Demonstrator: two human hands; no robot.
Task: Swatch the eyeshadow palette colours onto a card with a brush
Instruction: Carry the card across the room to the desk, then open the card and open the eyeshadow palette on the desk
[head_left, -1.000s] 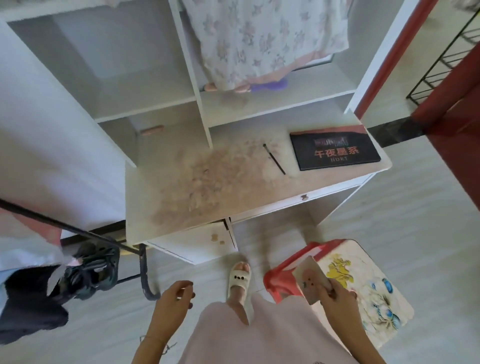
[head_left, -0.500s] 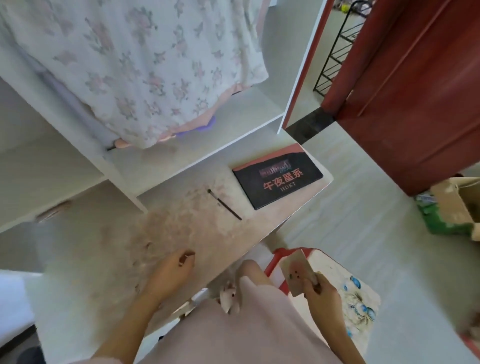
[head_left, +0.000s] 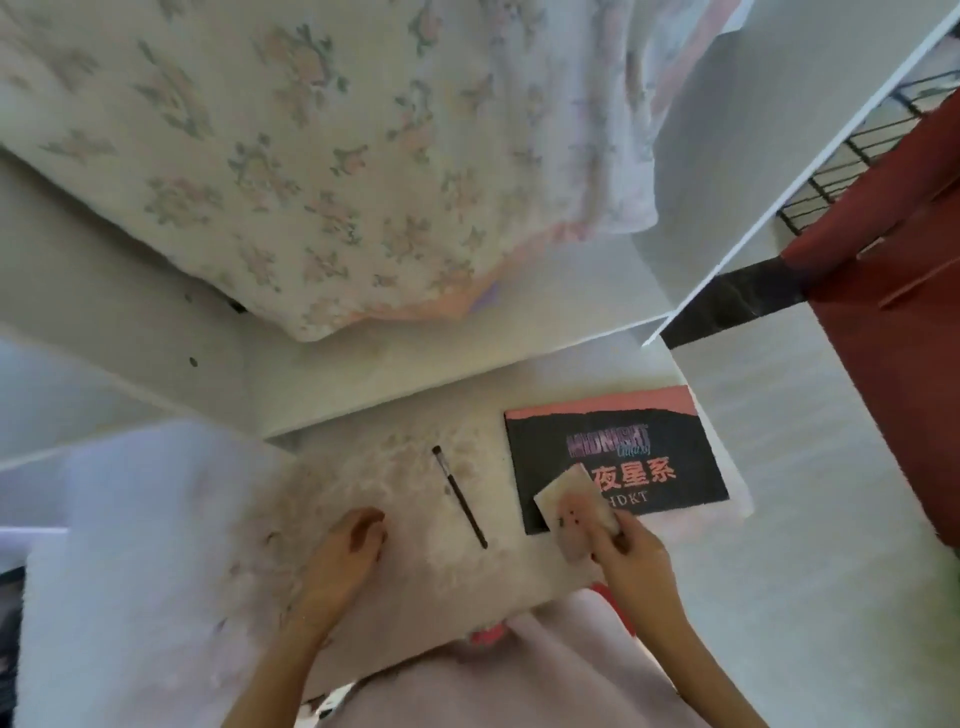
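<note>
- The white desk (head_left: 519, 395) is stained with powder; above it hangs a floral cloth (head_left: 311, 156), and a red door (head_left: 893, 332) stands at the right.
- One closed palette (head_left: 618, 457), one brush (head_left: 460, 496) beside it, both on the desk.
- One card (head_left: 574, 512), pinched by the right hand (head_left: 631, 561), overlaps the palette's near corner.
- The left hand (head_left: 348, 556) rests on the desk, fingers loosely bent, holding nothing.

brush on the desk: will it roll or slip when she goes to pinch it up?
The brush looks thin and round, lying flat on the desk, so a nudge may roll it. Probably light and stiff. Its narrow handle likely needs a fingertip pinch.
</note>
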